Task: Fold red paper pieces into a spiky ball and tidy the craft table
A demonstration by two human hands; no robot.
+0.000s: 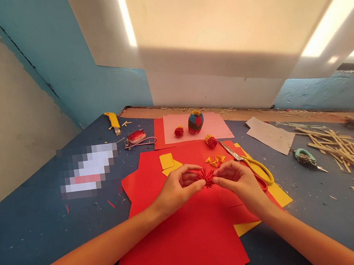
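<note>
At left on our blue desk (pixel 41 235) lies a yellow cutter (pixel 113 121). Next, our left hand (pixel 181 184), thumb and fingers nearly closed, pinches one side of a spiky red paper piece (pixel 207 178), which we hold over red sheets (pixel 180 239). Small folded yellow triangles (pixel 216 161) lie just beyond it. Our right hand (pixel 238 177), fingertips likewise drawn close to the thumb, grips its other side; scissors (pixel 237 156) lie just beside that hand, thin sticks (pixel 336 143) farther right.

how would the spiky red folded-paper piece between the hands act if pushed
The spiky red folded-paper piece is probably light, being made of thin folds. Pushed hard, it may bend where its narrow tips fan outward.
</note>
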